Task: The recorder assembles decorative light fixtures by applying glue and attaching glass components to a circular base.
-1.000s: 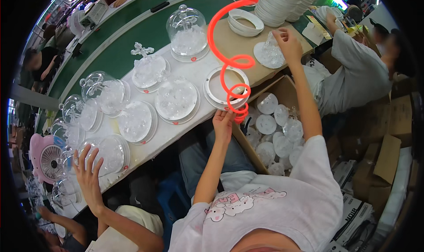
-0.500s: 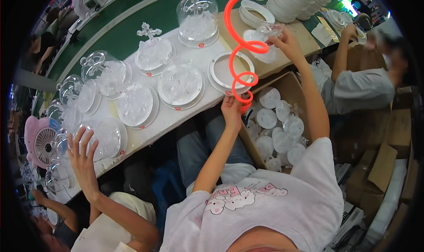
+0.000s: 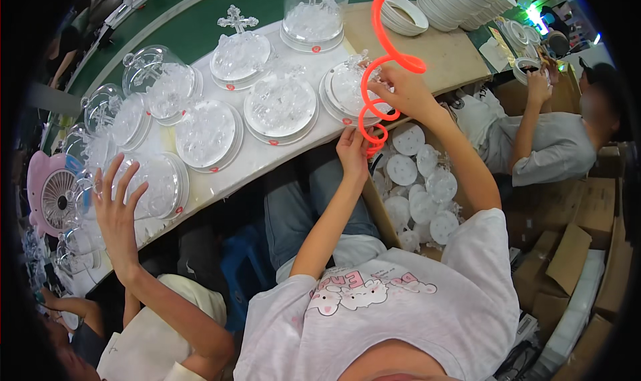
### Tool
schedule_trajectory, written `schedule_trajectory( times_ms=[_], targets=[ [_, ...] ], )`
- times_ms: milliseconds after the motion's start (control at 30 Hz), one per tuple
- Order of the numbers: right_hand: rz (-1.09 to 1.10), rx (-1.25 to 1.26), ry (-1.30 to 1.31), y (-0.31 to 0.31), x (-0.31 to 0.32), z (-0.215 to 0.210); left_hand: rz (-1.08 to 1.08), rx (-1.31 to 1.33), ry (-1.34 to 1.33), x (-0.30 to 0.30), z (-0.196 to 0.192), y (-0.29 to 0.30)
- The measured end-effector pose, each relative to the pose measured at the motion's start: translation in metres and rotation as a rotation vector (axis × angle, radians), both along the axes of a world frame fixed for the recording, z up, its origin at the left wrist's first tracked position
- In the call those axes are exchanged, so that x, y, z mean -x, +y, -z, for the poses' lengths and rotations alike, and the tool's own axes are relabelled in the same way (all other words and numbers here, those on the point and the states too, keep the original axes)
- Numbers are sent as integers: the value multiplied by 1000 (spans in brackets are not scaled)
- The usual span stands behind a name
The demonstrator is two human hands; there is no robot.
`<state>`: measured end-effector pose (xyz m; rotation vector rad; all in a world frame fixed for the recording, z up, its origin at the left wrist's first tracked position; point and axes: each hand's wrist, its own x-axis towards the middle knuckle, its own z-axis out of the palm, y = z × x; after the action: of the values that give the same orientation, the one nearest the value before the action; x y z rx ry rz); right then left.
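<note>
My right hand [image 3: 407, 91] is closed on a clear plastic ice-like disc piece [image 3: 348, 86], holding it over a round white base [image 3: 330, 109] at the table's near edge. Part of this piece is hidden by my fingers and a red coiled hose [image 3: 400, 59]. Whether it rests fully in the base's ring cannot be told. At the base's near rim, my left hand [image 3: 352, 155] has its fingers pinched on the edge. Below my right forearm, an open cardboard box [image 3: 378, 211] holds several similar clear disc pieces [image 3: 424, 206].
Several filled bases [image 3: 280, 107] stand leftward along the white table; one carries a clear dome [image 3: 314, 11], another an upright clear cross [image 3: 238, 21]. White rings [image 3: 461, 4] are stacked at the back right. A co-worker's hand [image 3: 120, 201] reaches in at left, near a pink fan [image 3: 57, 194].
My right hand has moved left and down, bringing the clear disc piece from the brown board onto the ringed base. My left hand stays at the base's rim. The view has shifted slightly.
</note>
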<state>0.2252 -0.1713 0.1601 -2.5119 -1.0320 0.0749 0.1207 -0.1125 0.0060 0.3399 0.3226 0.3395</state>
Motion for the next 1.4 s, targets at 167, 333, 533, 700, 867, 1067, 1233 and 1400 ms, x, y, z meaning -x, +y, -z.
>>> schedule_trajectory(
  times_ms=[167,333,533,700,867,1067,1233,1400],
  targets=[
    [-164,-32,7,-3,-2,-1,40,9,-6,3,4,0],
    [-167,80,31,-1,-2,-7,79,2,-17,4,5,5],
    [-176,-148,79,-4,-2,2,41,-7,5,5,-3,5],
    [-242,-103,32,-5,-1,0,56,-2,-24,6,-2,6],
    [-235,-1,123,-11,-7,2,87,-31,-8,5,4,8],
    [-234,-93,55,-12,-7,10,76,-46,-25,5,-1,4],
    [-266,-60,131,-11,-17,8,83,-67,-42,4,4,6],
    [-225,15,223,-9,-4,0,90,-105,-42,4,8,5]
  ],
)
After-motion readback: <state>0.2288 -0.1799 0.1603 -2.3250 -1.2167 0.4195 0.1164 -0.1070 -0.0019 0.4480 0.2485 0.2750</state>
